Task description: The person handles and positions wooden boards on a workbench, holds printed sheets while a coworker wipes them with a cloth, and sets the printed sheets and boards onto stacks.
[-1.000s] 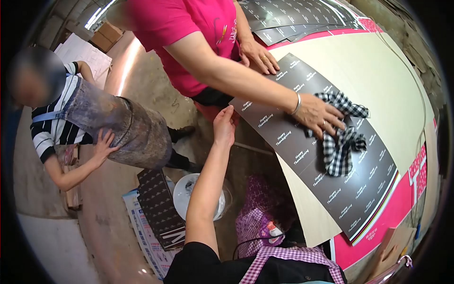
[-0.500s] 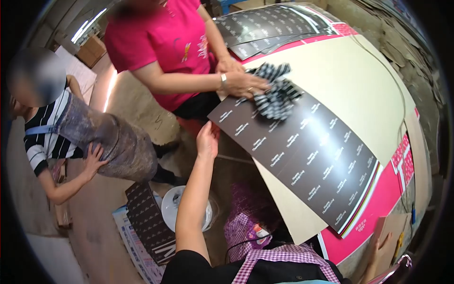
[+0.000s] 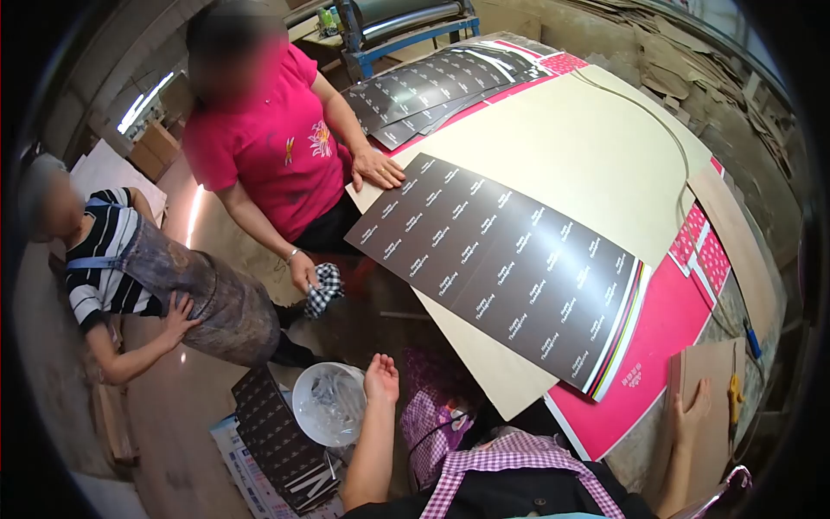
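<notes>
My left hand [image 3: 381, 378] is in the air beside the table, palm up, its fingers loosely curled with nothing in them. Below and left of it stands a white bucket [image 3: 303, 400] with clear plastic inside. My right hand [image 3: 693, 415] lies on a brown cardboard piece [image 3: 716, 368] at the table's right front, thumb and fingers apart. Between my hands and the far side, a dark printed sheet [image 3: 488, 259] reading "Happy Thanksgiving" lies at an angle over cream board [image 3: 553, 130]. A corner of board sticks out under the sheet's near side.
Across the table, a person in a pink shirt [image 3: 259, 138] holds a black-and-white checked cloth [image 3: 325, 291]. Another person wears a stained apron [image 3: 199, 277]. Yellow-handled scissors [image 3: 735, 400] and a blue-handled tool [image 3: 752, 340] lie at the right. A cord [image 3: 666, 117] crosses the board.
The co-worker's cloth has left the dark sheet and now hangs beside the table. My left hand has moved down, away from the sheet's corner. My view has shifted.
</notes>
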Demonstrator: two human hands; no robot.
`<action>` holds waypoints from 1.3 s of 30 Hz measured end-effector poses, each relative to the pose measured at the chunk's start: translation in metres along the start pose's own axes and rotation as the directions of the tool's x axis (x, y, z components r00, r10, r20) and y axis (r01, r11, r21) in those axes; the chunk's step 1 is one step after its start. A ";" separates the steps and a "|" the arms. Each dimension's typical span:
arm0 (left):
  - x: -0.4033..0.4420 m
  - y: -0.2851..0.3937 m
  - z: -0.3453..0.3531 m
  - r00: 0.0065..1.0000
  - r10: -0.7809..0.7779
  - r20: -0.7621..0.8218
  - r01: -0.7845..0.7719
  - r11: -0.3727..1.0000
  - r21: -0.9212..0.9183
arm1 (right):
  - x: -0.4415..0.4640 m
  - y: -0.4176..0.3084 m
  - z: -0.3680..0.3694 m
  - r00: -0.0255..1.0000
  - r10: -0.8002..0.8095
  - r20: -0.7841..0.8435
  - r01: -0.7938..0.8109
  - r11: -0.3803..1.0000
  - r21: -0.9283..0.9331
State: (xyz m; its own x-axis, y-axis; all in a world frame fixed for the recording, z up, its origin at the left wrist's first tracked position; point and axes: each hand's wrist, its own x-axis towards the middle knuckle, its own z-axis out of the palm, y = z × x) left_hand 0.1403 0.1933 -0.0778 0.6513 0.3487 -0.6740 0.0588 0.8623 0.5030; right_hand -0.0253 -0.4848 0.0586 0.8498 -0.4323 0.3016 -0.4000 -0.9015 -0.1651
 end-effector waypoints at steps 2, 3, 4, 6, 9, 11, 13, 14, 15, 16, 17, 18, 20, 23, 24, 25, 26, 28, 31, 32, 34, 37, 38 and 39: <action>-0.021 -0.008 0.004 1.000 0.014 0.019 -0.014 1.000 -0.002 | 0.000 -0.002 0.001 1.000 0.000 -0.008 0.000 1.000 0.001; -0.030 -0.010 0.008 0.999 0.021 0.028 -0.021 1.000 0.009 | 0.000 -0.005 0.000 1.000 -0.016 -0.017 0.016 1.000 -0.011; -0.041 -0.013 0.014 0.999 0.027 0.035 -0.027 0.999 0.019 | 0.000 -0.008 -0.001 0.999 -0.032 -0.023 0.032 0.999 -0.025; -0.061 -0.018 0.030 0.994 0.069 0.087 -0.073 0.996 0.043 | 0.001 -0.011 -0.004 0.999 -0.029 -0.013 0.029 0.999 -0.028; -0.097 -0.025 0.063 0.966 0.170 0.195 -0.193 0.975 0.106 | 0.002 -0.021 -0.010 0.999 -0.040 0.011 0.041 0.999 -0.032; -0.120 -0.029 0.086 0.943 0.215 0.253 -0.256 0.956 0.143 | 0.002 -0.026 -0.010 0.999 -0.042 0.024 0.043 0.999 -0.028; -0.141 -0.034 0.107 0.906 0.266 0.330 -0.341 0.919 0.196 | 0.001 -0.025 -0.008 0.999 -0.049 -0.015 0.049 0.998 -0.035; -0.151 -0.042 0.117 0.863 0.301 0.406 -0.416 0.879 0.234 | 0.003 -0.025 -0.006 0.994 -0.105 -0.043 0.104 0.994 -0.033; -0.159 -0.047 0.125 0.817 0.331 0.471 -0.489 0.831 0.264 | 0.004 -0.025 -0.009 0.988 -0.140 -0.066 0.137 0.989 -0.046; -0.168 -0.054 0.135 0.781 0.346 0.520 -0.548 0.779 0.305 | 0.008 -0.038 -0.022 0.973 -0.190 -0.131 0.187 0.982 -0.038; -0.177 -0.063 0.142 0.745 0.335 0.577 -0.586 0.743 0.325 | 0.010 -0.048 -0.033 0.964 -0.195 -0.178 0.202 0.979 0.022; -0.191 -0.073 0.150 0.716 0.327 0.617 -0.619 0.705 0.346 | 0.005 -0.051 -0.038 0.972 -0.174 -0.158 0.178 0.984 0.011; -0.209 -0.092 0.158 0.675 0.259 0.691 -0.649 0.655 0.388 | -0.007 -0.051 -0.046 0.987 -0.134 -0.092 0.135 0.991 0.009; -0.230 -0.123 0.167 0.534 0.103 0.839 -0.716 0.582 0.385 | -0.026 -0.056 -0.059 0.990 -0.141 -0.018 0.142 0.990 0.027; -0.238 -0.131 0.168 0.500 0.048 0.864 -0.734 0.552 0.395 | -0.032 -0.060 -0.063 0.988 -0.151 -0.018 0.151 0.988 0.027; -0.247 -0.139 0.171 0.445 -0.008 0.895 -0.758 0.529 0.381 | -0.038 -0.063 -0.066 0.991 -0.133 -0.020 0.134 0.991 0.026; -0.257 -0.146 0.174 0.433 -0.078 0.898 -0.744 0.532 0.405 | -0.044 -0.066 -0.068 0.981 -0.195 0.014 0.195 0.981 0.019; -0.270 -0.159 0.177 0.398 -0.248 0.883 -0.680 0.566 0.466 | -0.048 -0.073 -0.076 0.947 -0.320 -0.008 0.320 0.947 -0.022; -0.278 -0.180 0.186 0.267 -0.572 0.776 -0.686 0.452 0.569 | -0.050 -0.080 -0.082 0.909 -0.416 -0.004 0.415 0.909 -0.039; -0.280 -0.190 0.186 0.230 -0.651 0.723 -0.673 0.430 0.602 | -0.049 -0.078 -0.086 0.912 -0.410 -0.003 0.409 0.911 -0.046; -0.286 -0.212 0.183 0.168 -0.810 0.562 -0.596 0.370 0.713 | -0.039 -0.069 -0.100 0.943 -0.266 0.203 0.178 0.912 0.369; -0.311 -0.247 0.182 0.128 -0.955 0.266 -0.323 0.213 0.922 | -0.009 0.003 -0.097 0.969 -0.191 -0.158 0.205 0.976 0.078; -0.317 -0.259 0.179 0.151 -0.957 0.246 -0.312 0.190 0.931 | -0.001 0.024 -0.101 0.996 -0.047 -0.070 0.049 0.998 0.035; -0.322 -0.271 0.176 0.173 -0.958 0.227 -0.301 0.168 0.939 | 0.001 0.041 -0.105 0.995 0.104 0.009 -0.103 0.994 -0.023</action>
State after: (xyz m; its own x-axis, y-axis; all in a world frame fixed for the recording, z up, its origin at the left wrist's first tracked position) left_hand 0.0478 -0.2179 0.0982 0.2283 -0.8494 -0.4759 0.5237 -0.3049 0.7955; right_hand -0.0767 -0.5244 0.1511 0.8067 -0.5233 0.2746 -0.4936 -0.8522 -0.1738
